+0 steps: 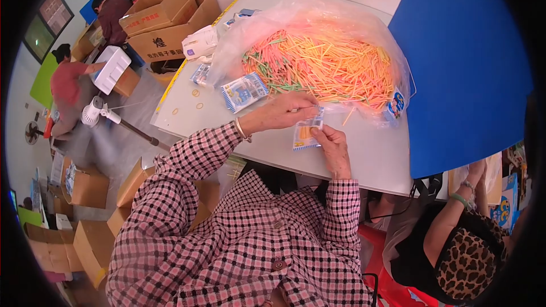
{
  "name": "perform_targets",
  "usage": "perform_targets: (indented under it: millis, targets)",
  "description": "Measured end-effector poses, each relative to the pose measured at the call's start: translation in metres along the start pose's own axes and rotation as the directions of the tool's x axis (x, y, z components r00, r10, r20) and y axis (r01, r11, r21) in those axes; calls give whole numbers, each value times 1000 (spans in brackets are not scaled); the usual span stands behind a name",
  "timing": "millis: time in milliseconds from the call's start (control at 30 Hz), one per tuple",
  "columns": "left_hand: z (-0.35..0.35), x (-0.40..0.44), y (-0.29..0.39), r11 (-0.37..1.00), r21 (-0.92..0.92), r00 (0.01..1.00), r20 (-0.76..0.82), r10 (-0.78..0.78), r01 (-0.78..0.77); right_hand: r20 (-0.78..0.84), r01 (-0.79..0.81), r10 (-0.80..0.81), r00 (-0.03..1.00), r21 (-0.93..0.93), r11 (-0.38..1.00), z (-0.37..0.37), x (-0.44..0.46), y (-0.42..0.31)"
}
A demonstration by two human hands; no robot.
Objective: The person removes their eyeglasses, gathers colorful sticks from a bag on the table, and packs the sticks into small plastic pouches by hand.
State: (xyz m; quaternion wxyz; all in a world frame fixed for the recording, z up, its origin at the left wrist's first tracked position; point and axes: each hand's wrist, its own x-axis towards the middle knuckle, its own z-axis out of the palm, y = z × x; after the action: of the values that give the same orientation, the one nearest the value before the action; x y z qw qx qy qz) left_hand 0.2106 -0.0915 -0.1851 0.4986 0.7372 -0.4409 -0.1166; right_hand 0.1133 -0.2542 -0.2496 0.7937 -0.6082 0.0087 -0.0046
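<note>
Between my hands is a small clear plastic packet [304,140] with blue and white printing and something orange inside. My right hand [334,150] grips its right side, thumb on the front. My left hand [280,112] is closed at the packet's top edge, fingertips pinched together there. Just beyond lies a big clear plastic bag [227,51], spread open and heaped with thin pink, orange, yellow and green sticks [324,59]. A filled blue-and-white packet [244,91] rests on the table left of my left hand. One loose stick [348,116] pokes out near the bag's front edge.
Rubber bands [196,92] lie on the white table [375,156], with a white pouch [200,44] near its left edge. A blue panel [460,68] borders the right. Cardboard boxes [162,23] and a fan [92,111] stand left. A person [455,239] sits right; others work behind.
</note>
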Motion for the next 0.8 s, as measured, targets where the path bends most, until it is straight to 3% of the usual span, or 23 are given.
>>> perform_targets:
  millis: [67, 133, 200, 267, 300, 367, 400, 500, 567, 667, 733, 800]
  targets:
    - [-7, -4, 3, 999, 35, 1000, 17, -10, 9, -9, 23, -23, 1000, 8, 1000, -5, -2, -3]
    - [-30, -9, -1, 997, -10, 992, -102, -75, 74, -128, 91, -136, 982, -310, 946, -32, -7, -8]
    - [-54, -18, -10, 994, -37, 980, -165, -109, 104, -233, 112, -197, 952, -334, 936, -59, -13, -21]
    - [-79, -38, -30, 868, 461, 957, -287, -49, 183, -280, 144, -284, 917, -430, 891, -93, -19, -29]
    - [-83, -47, -43, 867, 462, 956, -290, -50, 186, -277, 146, -283, 918, -428, 892, -114, -21, -28]
    - [-87, -63, -76, 667, 689, 923, -386, 8, 282, -371, -207, -195, 908, -802, 560, -145, -20, -21]
    - [-87, -66, -85, 542, 772, 904, -424, 49, 333, -369, -205, -197, 908, -803, 559, -142, -18, -19]
    - [-92, -68, -105, 635, 700, 888, -457, 47, 327, -285, -299, -548, 787, -952, 65, -123, -13, -10]
    - [-93, -69, -108, 678, 660, 877, -478, 46, 324, -278, -307, -584, 762, -950, 52, -98, -13, -17]
    - [-96, -68, -106, 752, 536, 856, -512, -72, 383, -273, -327, -658, 702, -944, 43, -55, -5, -22]
    - [-93, -66, -108, 753, 523, 826, -562, -47, 399, -121, -28, -686, 718, -989, 145, -33, 0, -18]
    - [-89, -63, -107, 760, 487, 747, -665, 3, 430, -26, 139, -721, 692, -976, 170, -14, 9, -2]
